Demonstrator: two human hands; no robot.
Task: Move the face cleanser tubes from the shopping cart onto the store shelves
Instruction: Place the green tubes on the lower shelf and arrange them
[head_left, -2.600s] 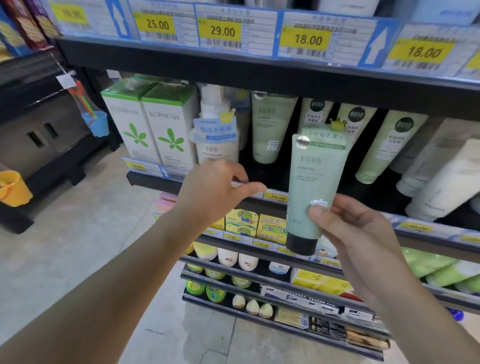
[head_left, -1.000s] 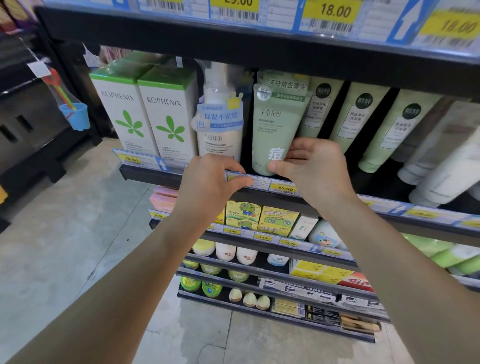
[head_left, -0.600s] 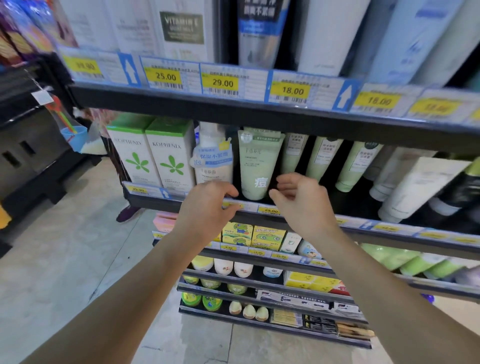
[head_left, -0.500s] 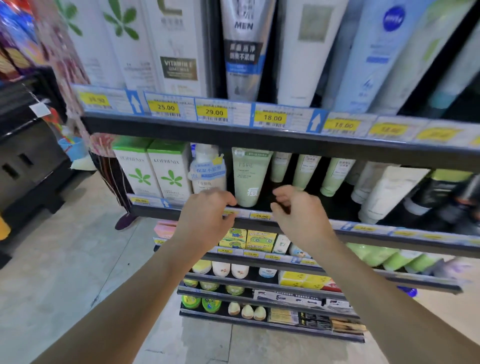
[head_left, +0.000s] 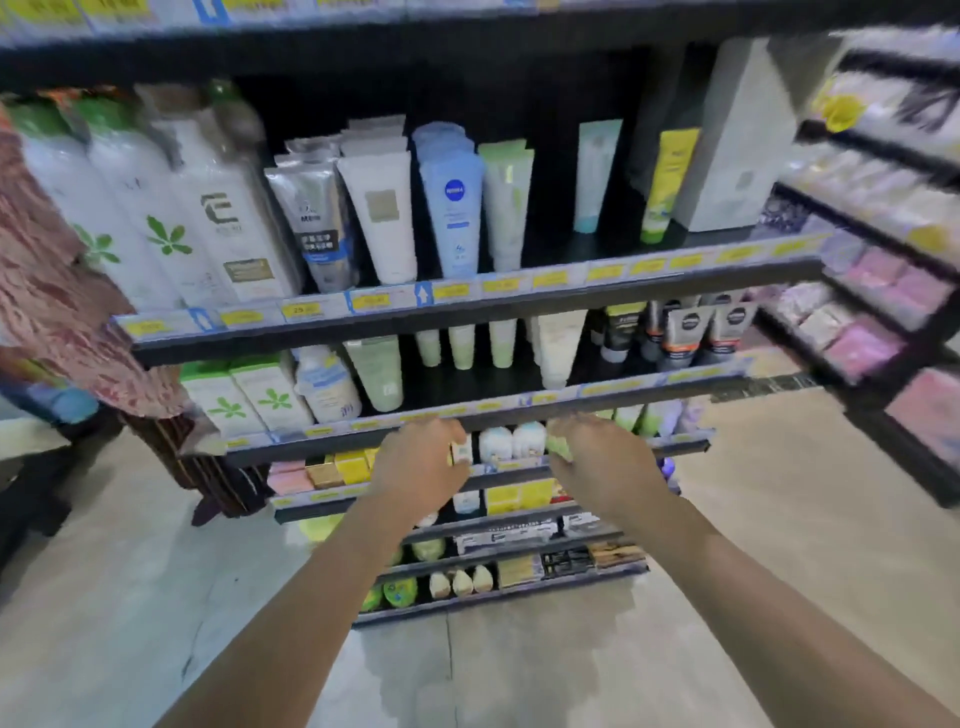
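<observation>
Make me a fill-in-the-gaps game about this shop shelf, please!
1. The blue tube stands one shelf ___ the pale green tube.
2. The price tags on the shelf edges are ___.
3. The pump bottle stands between the leaf boxes and the pale green ___.
Missing words: above; yellow; tube.

Bare shelf (head_left: 467, 387) room is being left between the green tube (head_left: 382, 371) and the cream tube (head_left: 557, 345); the left end is being crowded by boxes (head_left: 249, 395).
</observation>
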